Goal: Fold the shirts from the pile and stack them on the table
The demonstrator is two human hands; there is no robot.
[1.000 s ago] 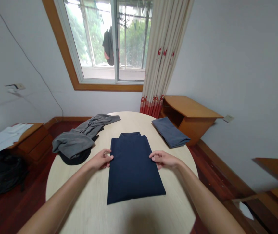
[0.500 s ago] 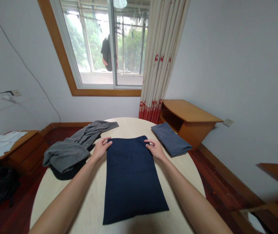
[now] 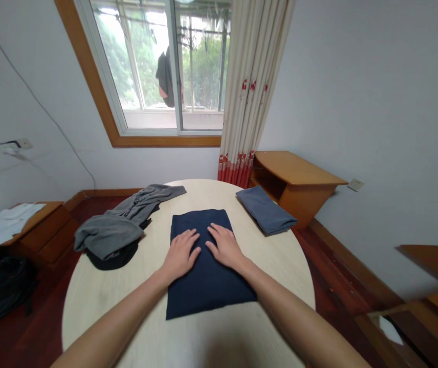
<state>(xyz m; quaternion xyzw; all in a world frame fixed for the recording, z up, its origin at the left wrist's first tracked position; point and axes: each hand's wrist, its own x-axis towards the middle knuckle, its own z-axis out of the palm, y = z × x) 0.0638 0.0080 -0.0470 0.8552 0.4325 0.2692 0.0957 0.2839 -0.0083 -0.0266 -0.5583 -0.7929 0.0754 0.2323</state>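
Note:
A folded navy-blue garment (image 3: 207,291) lies flat on the round pale wooden table (image 3: 142,301) in front of me. My left hand (image 3: 181,251) rests on its left side, palm down with fingers stretched out. On the right side, my right hand (image 3: 224,245) lies flat on the cloth too, fingers apart. Neither hand grips the fabric. The exact kind of garment does not show.
A crumpled grey garment (image 3: 107,235) lies over black cloth at the table's left. To the right is a folded grey-blue garment (image 3: 267,210). Beyond the table stand a wooden desk (image 3: 299,171) and a curtain (image 3: 255,87); a black bag (image 3: 0,289) sits lower left.
Both hands have let go of the navy garment's far corners and moved inward and nearer to me, now flat on the cloth. The camera view has shifted slightly.

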